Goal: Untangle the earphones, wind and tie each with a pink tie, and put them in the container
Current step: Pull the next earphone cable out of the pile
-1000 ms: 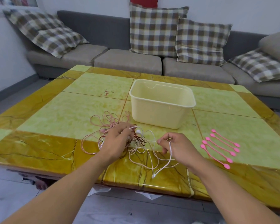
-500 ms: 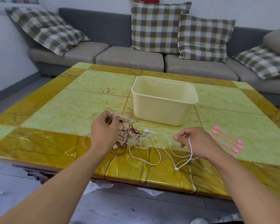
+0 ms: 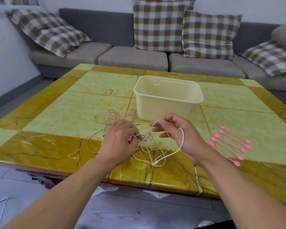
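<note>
From the head camera, the left hand (image 3: pixel 120 141) grips the tangled earphones (image 3: pixel 115 119) on the table (image 3: pixel 56 104). The right hand (image 3: pixel 180 131) pinches a white cord (image 3: pixel 181 138) (looped over its back). The container (image 3: pixel 168 103) stands just beyond; five pink ties (image 3: pixel 229 144) lie to the right.

A grey sofa (image 3: pixel 139 58) with checked cushions (image 3: pixel 158 25) runs along the far white wall (image 3: pixel 238 5), behind a glossy bench (image 3: pixel 40 146) tiled in pale green with amber marbled borders, standing on a grey floor (image 3: pixel 122 212) in soft, even light.
</note>
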Available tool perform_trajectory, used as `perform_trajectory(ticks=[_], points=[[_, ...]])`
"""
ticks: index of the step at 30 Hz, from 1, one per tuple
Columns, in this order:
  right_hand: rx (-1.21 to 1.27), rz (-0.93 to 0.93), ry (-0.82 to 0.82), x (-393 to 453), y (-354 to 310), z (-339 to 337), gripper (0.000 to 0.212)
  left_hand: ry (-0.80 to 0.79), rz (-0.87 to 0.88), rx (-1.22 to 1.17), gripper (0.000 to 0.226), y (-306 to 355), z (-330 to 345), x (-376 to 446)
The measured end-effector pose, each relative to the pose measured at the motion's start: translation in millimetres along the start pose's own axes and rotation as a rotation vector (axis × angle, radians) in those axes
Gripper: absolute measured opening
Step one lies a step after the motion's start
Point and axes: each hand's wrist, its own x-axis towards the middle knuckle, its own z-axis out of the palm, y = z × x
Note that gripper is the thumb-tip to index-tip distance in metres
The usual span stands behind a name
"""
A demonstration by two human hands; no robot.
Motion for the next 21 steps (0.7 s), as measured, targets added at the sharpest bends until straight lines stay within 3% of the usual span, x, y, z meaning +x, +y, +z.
perform_trajectory(ticks=[5, 11, 13, 16, 19, 21], points=[[0.485, 0.130, -0.123, -1, -6, 3, 0.010, -0.119, -0.115, 0.105, 0.033, -10, 5, -2], [0.509, 0.197, -0.091, 0, -6, -1, 0.008, -0.127, -0.200, 0.148, 0.061, -6, 0, 0], [0.445, 0.235, -0.088, 1, -2, -1, 0.007, -0.150, -0.221, 0.138, 0.060, -3, 0, 0], [0.016, 0.274, -0.117, 0, 7, 6, 0.020, -0.127, -0.247, 0.134, 0.065, 0, 3, -3], [-0.240, 0.179, -0.158, -5, 11, 19, 0.024, -0.068, -0.326, 0.038, 0.065, 7, 4, -2], [-0.302, 0.134, -0.097, -6, 12, 23, 0.022, -0.051, -0.366, -0.014, 0.065, 12, 4, 2]])
